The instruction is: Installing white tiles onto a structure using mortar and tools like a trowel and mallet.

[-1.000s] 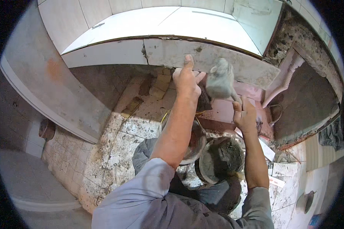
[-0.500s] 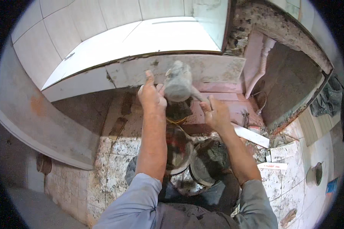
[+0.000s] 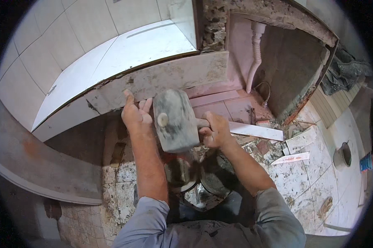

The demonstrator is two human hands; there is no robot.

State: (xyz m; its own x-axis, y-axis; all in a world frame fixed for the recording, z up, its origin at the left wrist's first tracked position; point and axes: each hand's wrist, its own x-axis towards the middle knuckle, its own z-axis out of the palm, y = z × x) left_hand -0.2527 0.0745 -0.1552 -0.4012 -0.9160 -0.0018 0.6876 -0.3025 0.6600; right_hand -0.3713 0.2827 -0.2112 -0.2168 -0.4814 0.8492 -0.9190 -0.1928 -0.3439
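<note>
Grey, dust-caked mallet (image 3: 176, 120), head up, sits just right of your left hand (image 3: 136, 115), flat against the tile (image 3: 161, 80); your right hand (image 3: 214, 131) grips its handle.

We see a grey mallet (image 3: 176, 121) with pale dusty smears and a cream spot on its face. Just behind it, the long strip tile (image 3: 161, 82) is beige-grey with dark stains. Above the mallet the wall tiles (image 3: 83, 37) are white. Right of the mallet, the floor (image 3: 240, 105) is pink, then speckled cream. Our sleeves (image 3: 277, 219) are blue-grey.
</note>
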